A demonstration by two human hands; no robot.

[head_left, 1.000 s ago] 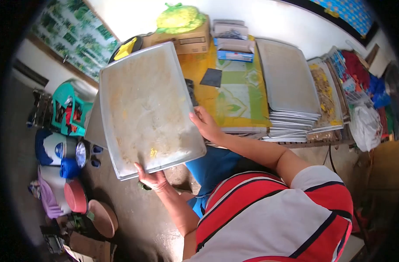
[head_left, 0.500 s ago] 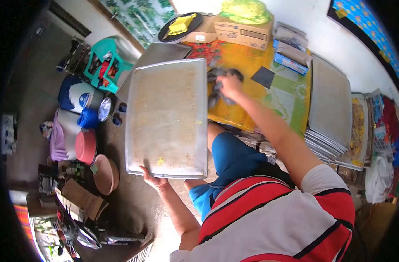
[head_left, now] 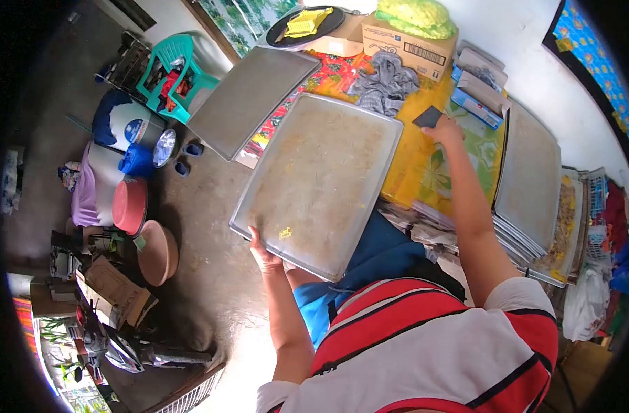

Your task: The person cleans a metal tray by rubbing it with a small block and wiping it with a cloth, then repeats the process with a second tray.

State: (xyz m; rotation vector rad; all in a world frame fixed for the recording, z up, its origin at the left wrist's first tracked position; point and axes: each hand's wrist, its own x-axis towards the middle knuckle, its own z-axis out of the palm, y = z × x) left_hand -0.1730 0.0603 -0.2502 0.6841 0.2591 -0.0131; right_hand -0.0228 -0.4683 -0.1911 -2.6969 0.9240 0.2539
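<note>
My left hand [head_left: 265, 253] grips a large metal baking tray [head_left: 318, 182] by its near left edge, thumb over the rim. The tray is tilted above my lap, its face scuffed brown with a small yellow smear near the bottom. My right hand [head_left: 445, 129] has its fingers closed on the edge of a dark flat square sheet [head_left: 428, 117], which looks like sandpaper, at the table. A crumpled grey cloth [head_left: 385, 82] lies on the table, beyond the tray's far edge and left of my right hand.
Another metal tray [head_left: 256, 96] rests at the table's left end. Stacked trays [head_left: 528, 179] stand at the right. Cardboard boxes [head_left: 407, 48] sit at the back of the table [head_left: 407, 172]. A green chair [head_left: 173, 76], basins [head_left: 156, 255] and a motorbike [head_left: 122, 344] are on the left.
My right hand has left the grey cloth, which now lies farther back, and moved right onto the dark square sheet. The tray has tilted clockwise and shifted right in my left hand.
</note>
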